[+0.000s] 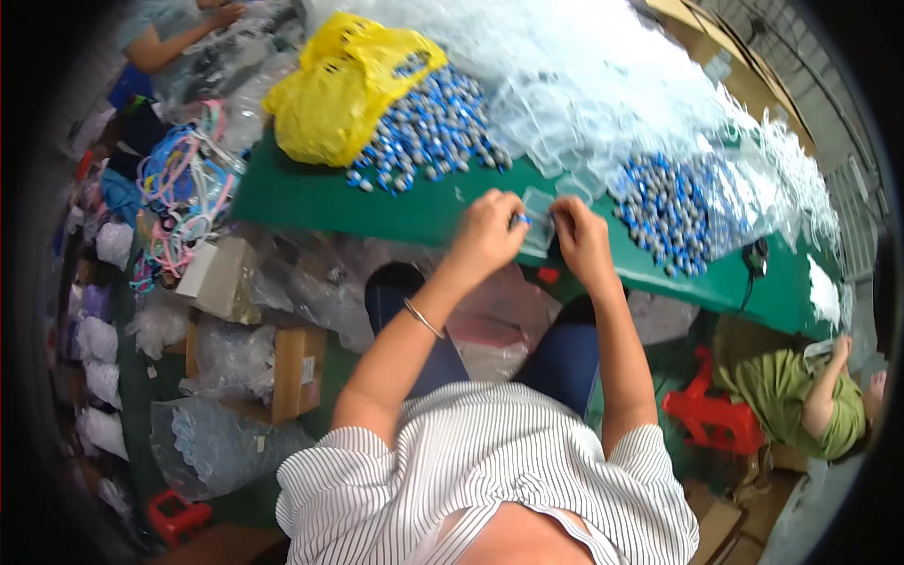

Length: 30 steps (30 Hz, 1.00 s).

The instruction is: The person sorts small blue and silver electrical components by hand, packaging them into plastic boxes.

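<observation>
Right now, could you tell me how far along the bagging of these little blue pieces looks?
Finished packs cannot be told apart. In hand: the left hand and right hand hold one small clear bag with a blue piece at its mouth. Left: two heaps of blue-and-grey pieces and the pile of empty clear bags.

Bare green table (pixel 311 202) lies left of hands, blue-grey piece heaps (pixel 433 132) behind

I saw a yellow bag (pixel 341 89) on the green table (pixel 311 202); a red stool (pixel 713 419) stood right; cardboard boxes (pixel 294 372) sat left.
</observation>
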Tool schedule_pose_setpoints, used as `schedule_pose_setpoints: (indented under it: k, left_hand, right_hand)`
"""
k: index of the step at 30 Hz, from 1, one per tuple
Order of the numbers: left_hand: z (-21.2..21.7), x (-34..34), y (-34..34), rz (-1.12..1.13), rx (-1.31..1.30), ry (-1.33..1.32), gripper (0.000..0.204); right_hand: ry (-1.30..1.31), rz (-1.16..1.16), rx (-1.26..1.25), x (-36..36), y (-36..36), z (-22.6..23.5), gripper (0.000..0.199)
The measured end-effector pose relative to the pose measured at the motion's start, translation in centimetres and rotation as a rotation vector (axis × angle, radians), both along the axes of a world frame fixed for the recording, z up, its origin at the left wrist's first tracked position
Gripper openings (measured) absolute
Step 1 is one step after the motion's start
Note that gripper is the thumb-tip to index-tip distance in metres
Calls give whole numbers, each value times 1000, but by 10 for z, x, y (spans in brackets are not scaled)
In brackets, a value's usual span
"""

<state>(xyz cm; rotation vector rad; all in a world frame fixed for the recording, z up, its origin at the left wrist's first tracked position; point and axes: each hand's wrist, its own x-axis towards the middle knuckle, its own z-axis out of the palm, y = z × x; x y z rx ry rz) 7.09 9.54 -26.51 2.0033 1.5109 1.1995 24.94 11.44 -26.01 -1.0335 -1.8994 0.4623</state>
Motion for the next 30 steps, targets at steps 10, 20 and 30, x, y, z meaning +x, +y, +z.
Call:
schedule_pose_setpoints:
  k: [10, 20, 30]
  left_hand:
    - [6, 1, 11, 3, 22, 19, 18]
    - [2, 2, 4, 23, 7, 28, 16]
    - [1, 2, -11, -13, -11, 49, 19]
  right_hand:
    - [-19, -45, -50, 9, -6, 14, 9]
    - [-352, -10, 267, -9, -14, 14, 10]
    - [-391, 17, 212, -17, -23, 23, 15]
